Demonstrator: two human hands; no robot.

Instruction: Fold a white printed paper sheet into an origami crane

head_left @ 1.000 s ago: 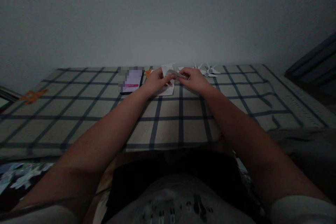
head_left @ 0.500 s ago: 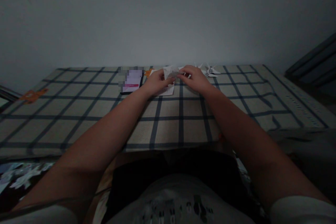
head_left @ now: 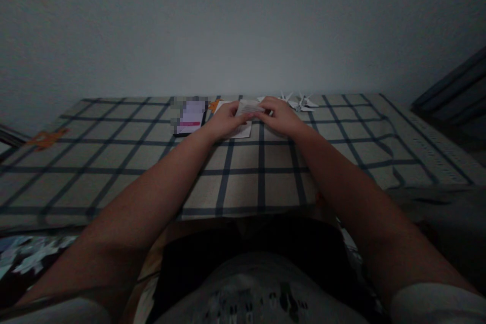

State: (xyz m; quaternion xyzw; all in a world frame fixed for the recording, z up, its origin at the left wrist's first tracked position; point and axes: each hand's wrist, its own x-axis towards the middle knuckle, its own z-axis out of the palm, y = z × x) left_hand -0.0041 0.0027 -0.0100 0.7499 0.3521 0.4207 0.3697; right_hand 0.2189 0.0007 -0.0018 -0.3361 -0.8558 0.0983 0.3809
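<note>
Between my two hands is a small folded sheet of white paper (head_left: 249,106), its lower edge pinched by both thumbs. My left hand (head_left: 227,120) is closed on the paper's left side, and my right hand (head_left: 279,116) grips the right side. The fingers behind the sheet are partly hidden. Beneath my left hand lies a flat white sheet of paper (head_left: 243,130) on the checked cloth. White folded paper cranes (head_left: 305,103) rest just beyond my right hand.
A phone (head_left: 192,116) with a lit screen lies left of my hands. An orange paper piece (head_left: 214,105) peeks out beside it, and another orange item (head_left: 48,138) sits at the table's left edge. The checked tablecloth (head_left: 243,190) reaches back to a plain wall (head_left: 243,25).
The folded paper has tilted down a little and looks flatter. My right hand has moved slightly lower, its thumb now closer to the left thumb along the paper's edge.
</note>
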